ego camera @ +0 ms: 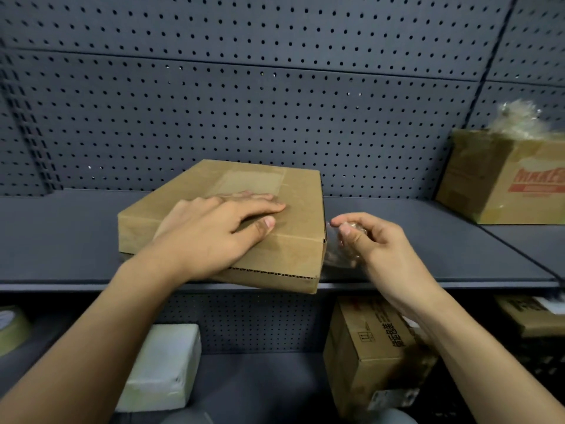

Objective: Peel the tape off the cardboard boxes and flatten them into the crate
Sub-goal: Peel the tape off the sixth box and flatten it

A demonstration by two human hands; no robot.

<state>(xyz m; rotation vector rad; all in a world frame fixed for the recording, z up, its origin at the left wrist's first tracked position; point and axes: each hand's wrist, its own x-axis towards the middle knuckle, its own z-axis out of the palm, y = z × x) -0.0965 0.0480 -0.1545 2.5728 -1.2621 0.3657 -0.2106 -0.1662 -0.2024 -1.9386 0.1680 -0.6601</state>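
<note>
One wide-angle view, worn on the head. We face forward and slightly down, close to the shelf [428, 240]. The pegboard [275, 102] fills the upper frame, and the lower shelf [260, 377] shows beneath. Lines bow toward the edges.

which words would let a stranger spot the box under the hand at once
Look at the dark upper shelf in front of the pegboard wall. The flat cardboard box lies at its middle, under the left hand. Unlike the taller red-printed box at the far right, it is low and unprinted.
</note>
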